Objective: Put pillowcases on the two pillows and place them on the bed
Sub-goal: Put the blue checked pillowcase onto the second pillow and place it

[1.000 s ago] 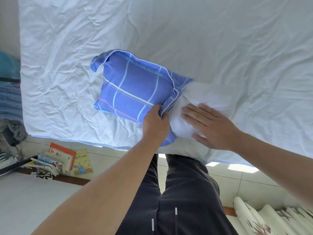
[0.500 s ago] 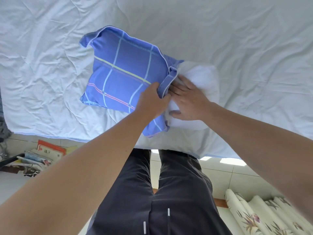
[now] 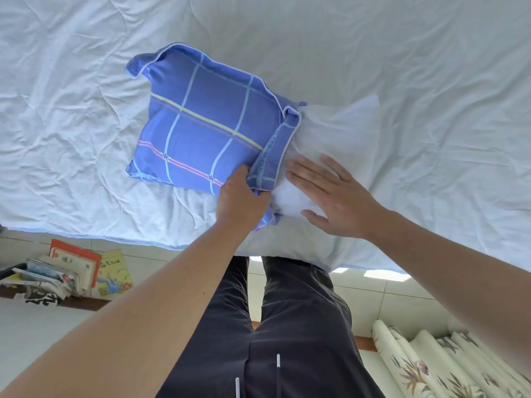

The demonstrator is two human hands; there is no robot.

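Note:
A white pillow [image 3: 342, 133] lies on the bed [image 3: 402, 67] near its front edge, its left part inside a blue checked pillowcase [image 3: 207, 124]. The case's open hem is bunched across the middle of the pillow. My left hand [image 3: 240, 199] grips the near corner of that hem. My right hand [image 3: 330, 193] lies flat with spread fingers on the bare white end of the pillow, just right of the hem. Only this one pillow is in view.
The bed is covered with a crumpled white sheet. On the tiled floor at the left stands a stack of books [image 3: 74, 268]. A flowered curtain [image 3: 448, 366] hangs at the lower right. My legs in dark trousers [image 3: 273, 326] stand against the bed edge.
My right hand has drawn back from the hem and now lies flat on the bare pillow end. More of the white pillow shows. My left hand keeps its grip on the hem.

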